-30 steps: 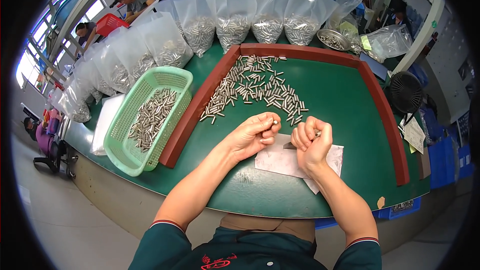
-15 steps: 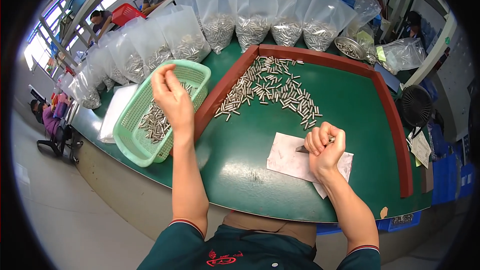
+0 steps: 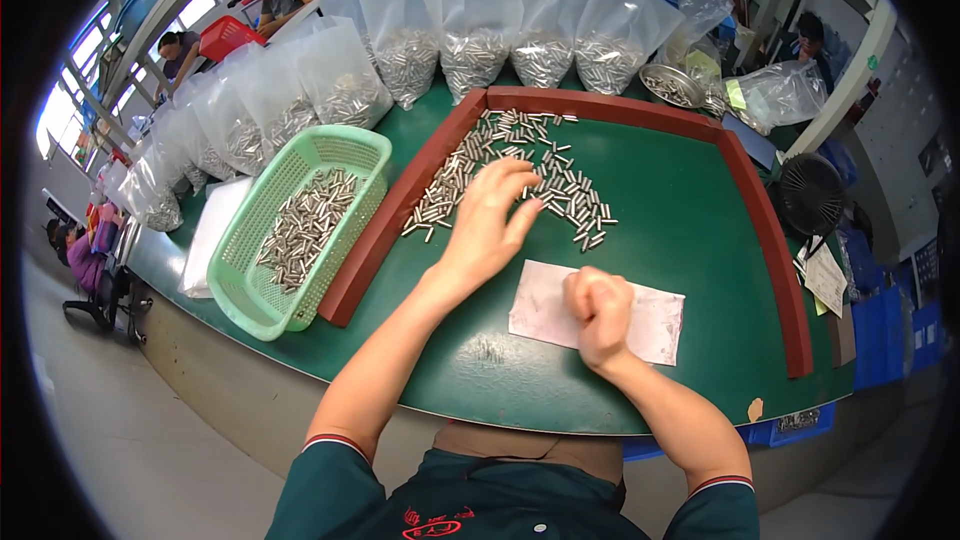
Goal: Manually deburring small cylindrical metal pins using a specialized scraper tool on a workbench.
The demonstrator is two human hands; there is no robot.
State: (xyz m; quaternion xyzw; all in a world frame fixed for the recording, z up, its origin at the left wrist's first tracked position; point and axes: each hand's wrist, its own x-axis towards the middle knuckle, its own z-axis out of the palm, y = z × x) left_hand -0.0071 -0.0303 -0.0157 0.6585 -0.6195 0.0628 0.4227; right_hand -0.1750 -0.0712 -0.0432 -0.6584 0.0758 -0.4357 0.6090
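Note:
My left hand [image 3: 490,222] reaches over the near edge of the loose short metal pins [image 3: 570,190], thumb and fingers apart. Nothing shows between them. The pins lie in a curved spread on the green tabletop [image 3: 660,180]. My right hand [image 3: 600,318] is closed in a fist above a folded pale pinkish cloth [image 3: 655,325]; whatever it holds is hidden by the fingers. Left of my arm, a light green plastic basket [image 3: 232,275] holds a heap of similar pins [image 3: 308,230].
Dark red bars [image 3: 625,103] frame the work area at left, back and right. Clear bags of pins [image 3: 475,55] line the far and left edges. A metal bowl [image 3: 672,85] stands back right, a black fan [image 3: 810,193] at right. Other people sit beyond.
My left hand has moved right from above the basket to the loose pins. My right fist has shifted left over the cloth; the flat grey piece that stuck out of it no longer shows.

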